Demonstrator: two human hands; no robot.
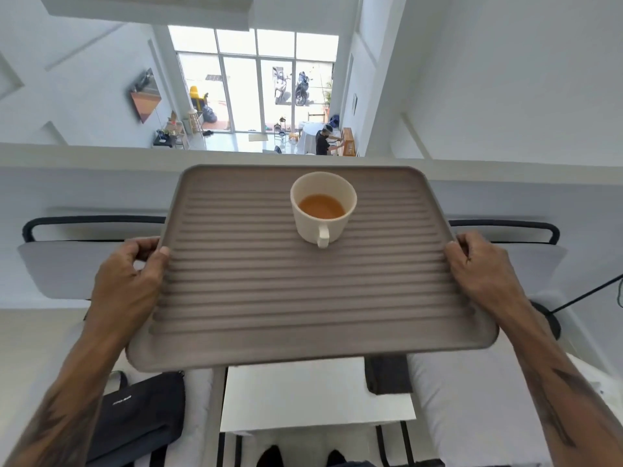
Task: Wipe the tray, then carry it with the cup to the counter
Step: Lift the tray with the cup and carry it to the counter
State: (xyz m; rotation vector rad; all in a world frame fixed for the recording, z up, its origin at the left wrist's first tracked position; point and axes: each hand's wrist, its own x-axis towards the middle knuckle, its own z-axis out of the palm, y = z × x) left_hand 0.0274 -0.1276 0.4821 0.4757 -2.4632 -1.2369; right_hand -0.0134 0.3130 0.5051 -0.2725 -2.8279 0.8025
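A ribbed grey-brown tray (256, 298) is held level in the air in front of me. A cream cup (323, 210) with orange-brown liquid stands upright on its far half, right of the middle, handle pointing toward me. My left hand (129, 281) grips the tray's left edge, thumb on top. On the opposite edge, my right hand (482, 274) holds on the same way.
A small white table (313, 396) stands below the tray with a dark cloth (387, 374) on its right corner. A black bag (141, 416) lies at lower left. Two chairs (67, 264) and a low white wall (84, 156) stand ahead. Beyond the wall, a lower room holds a seated person (323, 141).
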